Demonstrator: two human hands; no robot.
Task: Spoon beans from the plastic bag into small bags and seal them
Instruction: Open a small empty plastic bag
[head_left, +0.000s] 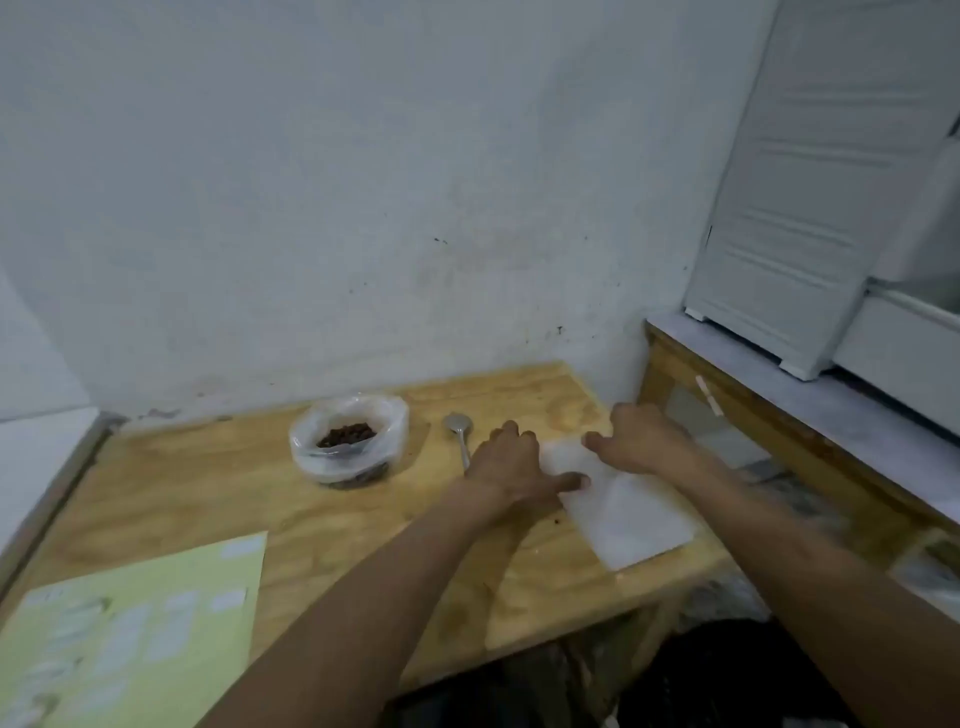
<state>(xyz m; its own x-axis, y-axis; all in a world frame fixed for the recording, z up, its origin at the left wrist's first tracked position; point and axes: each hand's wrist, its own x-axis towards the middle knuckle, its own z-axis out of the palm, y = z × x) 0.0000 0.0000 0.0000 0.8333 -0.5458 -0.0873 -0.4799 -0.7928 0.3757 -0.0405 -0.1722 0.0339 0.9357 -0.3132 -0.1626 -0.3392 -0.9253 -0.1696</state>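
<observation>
- Working at the stack of small bags (623, 506), my left hand (511, 460) pinned its edge; my right hand (641, 436) pinched the far end, apparently separating one.
- Plastic bag of beans (349, 441) and spoon (459, 431) waited close by on the surface (208, 483); handy for filling.

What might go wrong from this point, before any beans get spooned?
1. The small bags lie flat and stacked under both hands (left hand, right hand); several may lift together.
2. The spoon lies just beside the left hand and could be knocked.
3. The bean bag stands open; a nudge may spill it.
</observation>
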